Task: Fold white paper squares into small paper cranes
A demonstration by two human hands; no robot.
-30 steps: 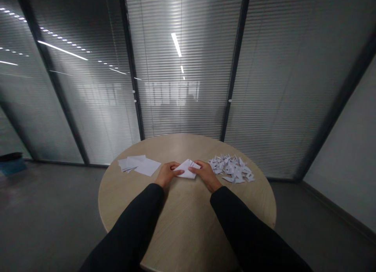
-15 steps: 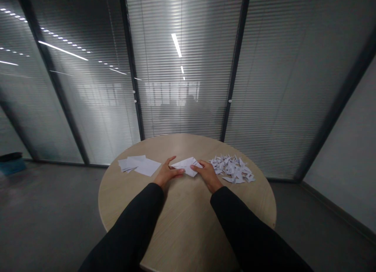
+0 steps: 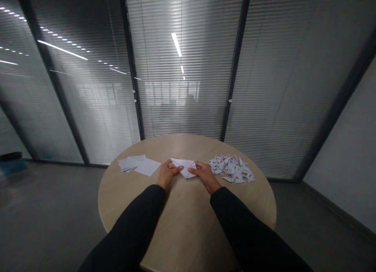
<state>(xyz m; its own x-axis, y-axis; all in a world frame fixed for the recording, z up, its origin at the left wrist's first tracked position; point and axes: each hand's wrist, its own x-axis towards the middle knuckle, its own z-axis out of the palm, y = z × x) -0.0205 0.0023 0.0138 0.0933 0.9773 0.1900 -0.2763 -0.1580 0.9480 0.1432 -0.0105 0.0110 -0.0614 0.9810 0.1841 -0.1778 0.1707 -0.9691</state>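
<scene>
A white sheet of folded paper (image 3: 185,165) is held between my two hands over the middle of the round table. My left hand (image 3: 168,174) pinches its left side, thumb on top and fingers behind. On the right side my right hand (image 3: 205,174) grips it the same way, thumb pressed near the centre. The paper's lower edge comes to a point, and crease lines show on its face. Fingers behind the paper are partly hidden.
Several flat white paper sheets (image 3: 147,167) lie at the left of the wooden table (image 3: 188,217). A heap of small folded paper pieces (image 3: 233,169) sits at the right. Glass panels with blinds (image 3: 182,119) stand behind; a blue bin (image 3: 12,164) is on the floor far left.
The folded paper has turned and lies more level, its point now facing me. My left hand has closed from spread fingers to a pinch on it; my right thumb shifted slightly left.
</scene>
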